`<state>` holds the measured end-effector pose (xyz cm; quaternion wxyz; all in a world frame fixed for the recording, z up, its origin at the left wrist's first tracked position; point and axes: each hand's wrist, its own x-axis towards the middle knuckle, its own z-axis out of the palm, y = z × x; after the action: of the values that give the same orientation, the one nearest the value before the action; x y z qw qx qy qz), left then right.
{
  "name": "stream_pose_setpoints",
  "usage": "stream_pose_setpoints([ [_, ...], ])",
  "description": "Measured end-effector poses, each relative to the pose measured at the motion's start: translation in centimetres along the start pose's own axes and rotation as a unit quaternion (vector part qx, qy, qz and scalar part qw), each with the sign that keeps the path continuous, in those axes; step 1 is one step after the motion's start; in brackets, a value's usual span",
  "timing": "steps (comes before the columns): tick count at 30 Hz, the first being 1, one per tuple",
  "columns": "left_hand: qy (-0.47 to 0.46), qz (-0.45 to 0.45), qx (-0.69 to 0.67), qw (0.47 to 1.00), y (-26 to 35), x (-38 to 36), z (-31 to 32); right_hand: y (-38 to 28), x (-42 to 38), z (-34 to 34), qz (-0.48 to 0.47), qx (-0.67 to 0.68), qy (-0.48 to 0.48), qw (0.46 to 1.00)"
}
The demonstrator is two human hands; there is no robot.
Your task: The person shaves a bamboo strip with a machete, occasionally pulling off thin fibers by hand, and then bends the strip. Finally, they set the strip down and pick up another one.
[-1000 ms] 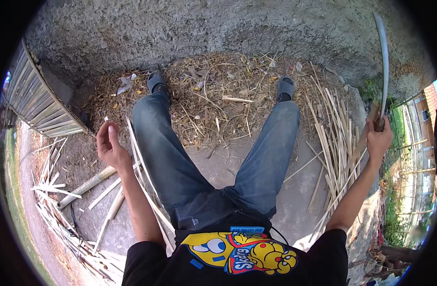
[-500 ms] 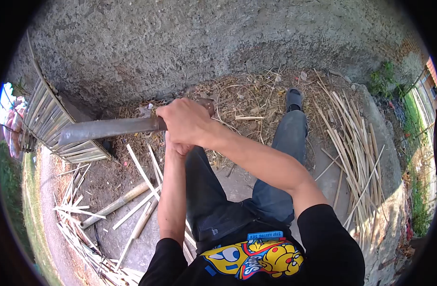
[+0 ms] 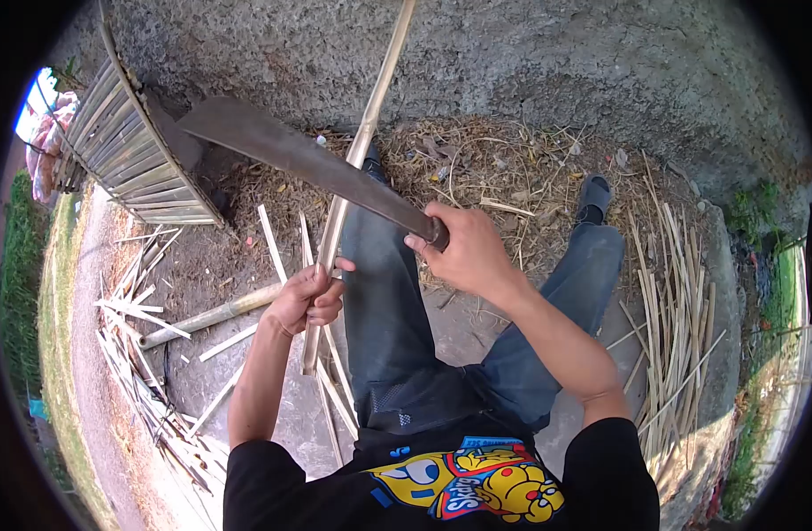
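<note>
My right hand [image 3: 469, 252] is wrapped round the handle of a machete [image 3: 286, 149]. Its wide dark blade points up and to the left, crossing in front of a long bamboo strip [image 3: 368, 131]. Lower down, the fingers of my left hand [image 3: 310, 299] are closed round that strip. Its near end sticks out below the fist, while the far end rises past the top of the view. My two hands are apart, the left one beside my left leg and the right one between my legs.
Split bamboo strips [image 3: 676, 327] are piled at right, with more strips [image 3: 149, 389] at left by a bamboo pole [image 3: 220, 311]. A slatted bamboo panel [image 3: 145, 150] leans at upper left. A rough wall [image 3: 530, 53] rises ahead, with dry litter [image 3: 477, 168] at its foot.
My hands have separated; the right moved right and down with the machete, the left down and slightly left. The bamboo strip now shows at full slant. The view has shifted slightly.
</note>
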<state>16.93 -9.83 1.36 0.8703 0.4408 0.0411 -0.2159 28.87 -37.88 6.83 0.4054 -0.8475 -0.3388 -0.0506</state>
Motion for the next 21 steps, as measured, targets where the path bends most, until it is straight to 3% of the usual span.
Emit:
stream_pose_setpoints([
  [3, 0.000, -0.044, 0.003, 0.999, -1.6, -2.5, -0.1, 1.9, -1.1, -0.6, 0.028, -0.009, -0.006, 1.000],
  [5, -0.026, -0.082, -0.017, 0.996, -3.1, -3.1, 0.8, 2.0, -1.7, -1.2, 0.129, -0.070, -0.135, 0.980],
  [7, -0.003, -0.091, 0.011, 0.996, -4.2, -3.2, 1.2, 3.8, -2.7, 0.4, 0.107, -0.085, -0.122, 0.983],
  [9, 0.039, -0.132, -0.047, 0.989, -5.6, -3.2, 0.4, 4.8, -3.4, 2.1, 0.083, -0.110, -0.138, 0.981],
  [13, 0.046, -0.132, -0.027, 0.990, -5.8, -3.1, 1.1, 4.1, -3.7, 3.9, 0.049, -0.125, -0.176, 0.975],
  [15, 0.055, -0.142, -0.029, 0.988, -6.2, -4.0, 0.7, 5.7, -2.0, 4.1, 0.004, -0.165, -0.071, 0.984],
  [16, 0.063, -0.149, -0.030, 0.986, -6.3, -4.6, 0.4, 7.0, -0.2, 2.9, 0.048, -0.204, -0.088, 0.974],
  [18, 0.058, -0.151, -0.023, 0.987, -6.1, -5.8, 0.3, 10.4, 3.4, 0.9, 0.130, -0.133, -0.021, 0.982],
  [19, 0.051, -0.154, -0.019, 0.987, -6.1, -6.4, 0.4, 11.4, 5.0, -0.4, 0.209, -0.095, -0.035, 0.973],
  [21, 0.065, -0.146, -0.012, 0.987, -6.6, -6.5, 0.5, 11.0, 5.7, -1.7, 0.186, -0.087, -0.045, 0.978],
])
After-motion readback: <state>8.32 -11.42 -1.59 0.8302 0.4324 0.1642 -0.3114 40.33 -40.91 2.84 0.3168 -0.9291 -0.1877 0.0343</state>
